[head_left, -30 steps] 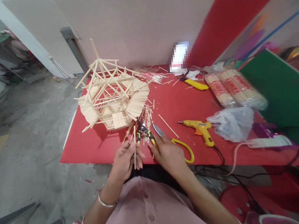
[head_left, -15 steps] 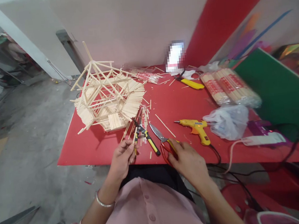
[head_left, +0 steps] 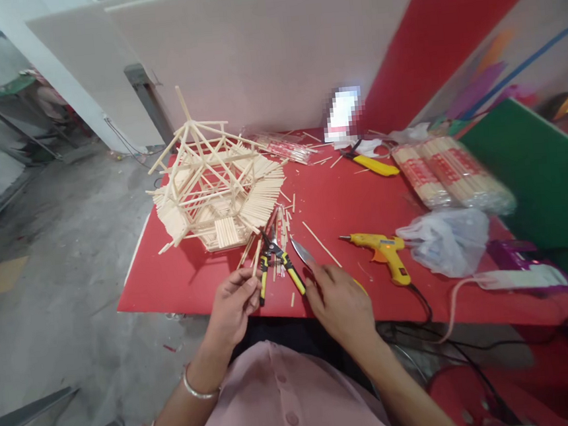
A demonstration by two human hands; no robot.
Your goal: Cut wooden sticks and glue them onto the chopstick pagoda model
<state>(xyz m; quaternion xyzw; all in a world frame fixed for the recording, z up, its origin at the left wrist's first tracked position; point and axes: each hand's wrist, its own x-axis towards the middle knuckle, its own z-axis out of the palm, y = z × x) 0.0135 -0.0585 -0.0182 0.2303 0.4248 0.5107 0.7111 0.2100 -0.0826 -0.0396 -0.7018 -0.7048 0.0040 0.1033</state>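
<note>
My left hand (head_left: 235,302) pinches a short wooden stick (head_left: 256,258) upright between thumb and fingers, close to the table's front edge. Just right of it lie cutters (head_left: 293,272) with black-and-yellow handles, spread apart. My right hand (head_left: 342,304) is over the shears (head_left: 303,251), hiding most of their handles; only the blade and a bit of yellow handle show. Its fingers are apart, with thumb and index near the end of the cutters' right handle. Contact there is unclear. Behind my left hand stands a pavilion-like stick model (head_left: 223,198) with a pointed frame roof.
On the red table (head_left: 171,286), a yellow glue gun (head_left: 384,254) lies right of my hand, its cord running off the front edge. Beyond are a plastic bag (head_left: 448,242), wrapped stick bundles (head_left: 452,172), a yellow-handled tool (head_left: 376,165) and a green board (head_left: 543,170). Loose sticks lie about.
My right hand has shifted left from the shears' handles toward the cutters. My left hand still pinches the stick. The whole view has shifted slightly.
</note>
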